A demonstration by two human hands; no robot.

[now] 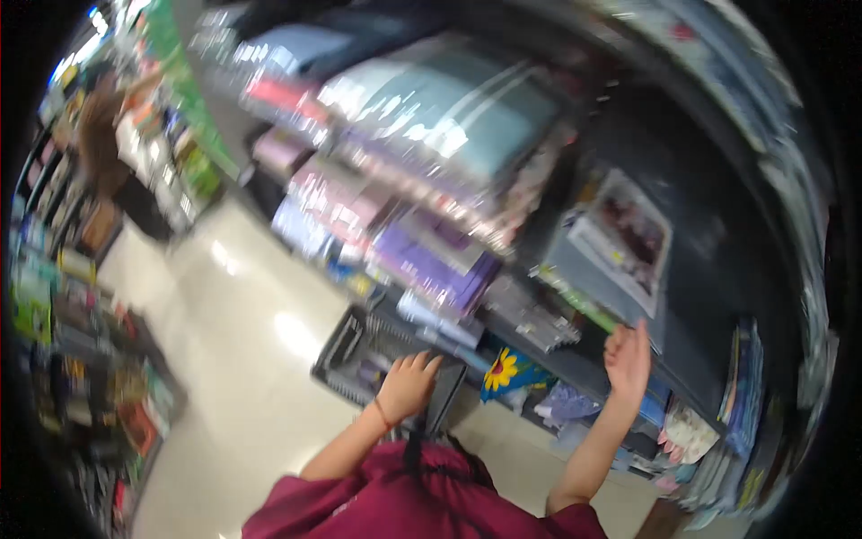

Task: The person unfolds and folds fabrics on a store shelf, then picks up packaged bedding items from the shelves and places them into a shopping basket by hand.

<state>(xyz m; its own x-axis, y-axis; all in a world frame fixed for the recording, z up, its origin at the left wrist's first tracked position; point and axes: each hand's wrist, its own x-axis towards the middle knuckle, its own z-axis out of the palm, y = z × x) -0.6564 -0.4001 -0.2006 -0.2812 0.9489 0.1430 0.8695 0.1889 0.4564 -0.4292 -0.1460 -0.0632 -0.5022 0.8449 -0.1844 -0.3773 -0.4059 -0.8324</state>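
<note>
Holding the right hand [628, 364] with fingers partly extended at the edge of a dark shelf [714, 225], with a flat picture-fronted package [628, 229] just beyond the fingertips and any grip too blurred to tell. Hovering with the left hand [409, 386], loosely curled, over a dark basket [335, 340], with any hold likewise unclear. Judging by shape, probably light, fairly stiff, slippery-faced and easily creased, so best taken by the edge nearest the right hand.

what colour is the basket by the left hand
The basket is dark grey to black; it shows in the head view, the only one.
</note>
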